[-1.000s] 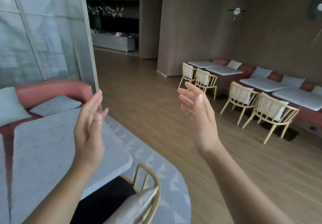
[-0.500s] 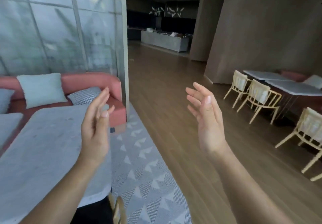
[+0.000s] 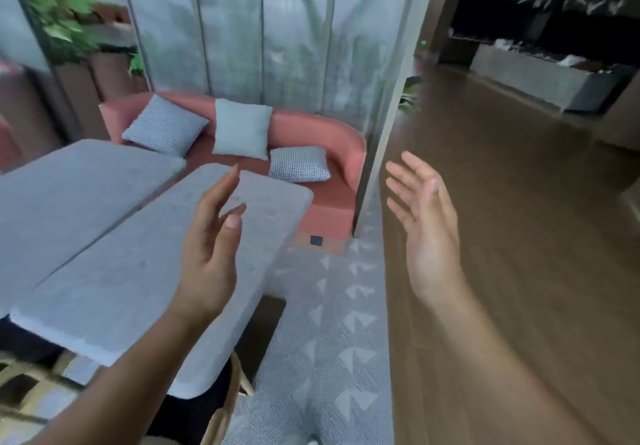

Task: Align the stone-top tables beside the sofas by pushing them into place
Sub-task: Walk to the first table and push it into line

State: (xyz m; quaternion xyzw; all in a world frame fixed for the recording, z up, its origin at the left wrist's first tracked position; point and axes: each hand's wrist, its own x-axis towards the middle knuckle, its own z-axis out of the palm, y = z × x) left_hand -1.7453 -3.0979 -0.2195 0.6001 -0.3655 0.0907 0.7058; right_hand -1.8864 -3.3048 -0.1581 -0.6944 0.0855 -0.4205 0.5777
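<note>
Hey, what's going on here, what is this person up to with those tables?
A person stands by two stone-top tables, the nearer table and the farther table, set in front of a pink sofa. Both hands are raised and open, touching nothing: the left hand hovers over the nearer table, the right hand over the rug's edge. A narrow angled gap separates the tables, so no push has begun.

Tall glazed wall far left, pale frames, blurred greenery behind. Grey patterned rug near centre, scattered with pale triangles. Brown wood-plank floor stretching right and far. Grey pillar between glazing and open floor. Long grey counter far right against a dark wall.
</note>
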